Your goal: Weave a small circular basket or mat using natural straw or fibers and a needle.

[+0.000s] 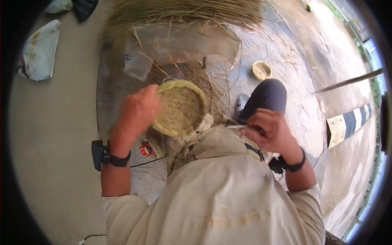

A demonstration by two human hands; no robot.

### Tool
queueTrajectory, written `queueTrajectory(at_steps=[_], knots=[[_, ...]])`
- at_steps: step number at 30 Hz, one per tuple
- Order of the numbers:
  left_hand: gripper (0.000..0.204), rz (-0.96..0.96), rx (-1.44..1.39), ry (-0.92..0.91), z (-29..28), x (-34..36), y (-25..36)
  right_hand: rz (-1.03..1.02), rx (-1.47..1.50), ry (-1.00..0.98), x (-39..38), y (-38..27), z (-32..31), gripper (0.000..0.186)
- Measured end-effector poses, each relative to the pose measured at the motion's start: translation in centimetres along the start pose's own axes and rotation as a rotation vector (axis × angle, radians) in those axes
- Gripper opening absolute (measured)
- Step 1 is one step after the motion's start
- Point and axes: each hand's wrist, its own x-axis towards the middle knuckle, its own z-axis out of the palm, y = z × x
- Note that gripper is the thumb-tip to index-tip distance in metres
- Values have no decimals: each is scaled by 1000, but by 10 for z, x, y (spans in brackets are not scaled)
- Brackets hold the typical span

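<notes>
The left hand (139, 109) is clamped on the rim of a round woven straw basket (181, 108), holding it tilted above the lap. The right hand (271, 130) is closed around a thin metal tool (236, 126) whose tip points toward the basket's lower edge, just beside it. A heap of dry straw (183, 12) lies on the floor ahead, and a smaller basket (261, 70) sits well apart beyond the knee
</notes>
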Motion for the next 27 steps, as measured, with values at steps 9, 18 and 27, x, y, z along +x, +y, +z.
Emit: queueTrajectory(at_steps=[9, 18, 27], knots=[[11, 81, 134, 25, 34, -2, -34, 560, -575, 319, -151, 57, -132, 16], [18, 19, 45, -82, 46, -9, -35, 1291, -1053, 343, -339, 159, -255, 40], [32, 176, -271, -71, -7, -11, 50, 26, 155, 265, 4, 27, -20, 34]])
